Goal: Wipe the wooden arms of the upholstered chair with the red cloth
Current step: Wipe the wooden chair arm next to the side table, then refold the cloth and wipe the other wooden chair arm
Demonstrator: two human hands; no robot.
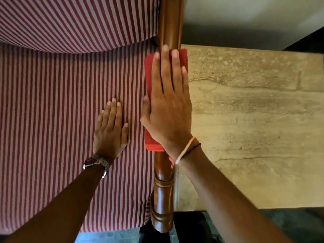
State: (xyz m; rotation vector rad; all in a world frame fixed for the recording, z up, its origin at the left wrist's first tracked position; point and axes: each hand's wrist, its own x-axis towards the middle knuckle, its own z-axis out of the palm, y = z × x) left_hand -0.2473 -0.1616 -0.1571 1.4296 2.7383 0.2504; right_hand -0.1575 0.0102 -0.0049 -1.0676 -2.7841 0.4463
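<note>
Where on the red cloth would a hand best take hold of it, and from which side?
Probably the near end of the red cloth, which sticks out bare beside the wrist of the right hand. Come from the seat side, pinching the folded edge, since the rest lies flat under the palm along the wooden arm.

Warm, dim indoor light. The brightest area is the pale wall (245, 13) at 1 o'clock; the floor (254, 120) at 3 o'clock is evenly lit. A soft shadow lies under the wall's edge. Forearms at 6 o'clock go dark. Overall slightly soft, with wide-angle bowing of the striped cushion (61, 85).
</note>
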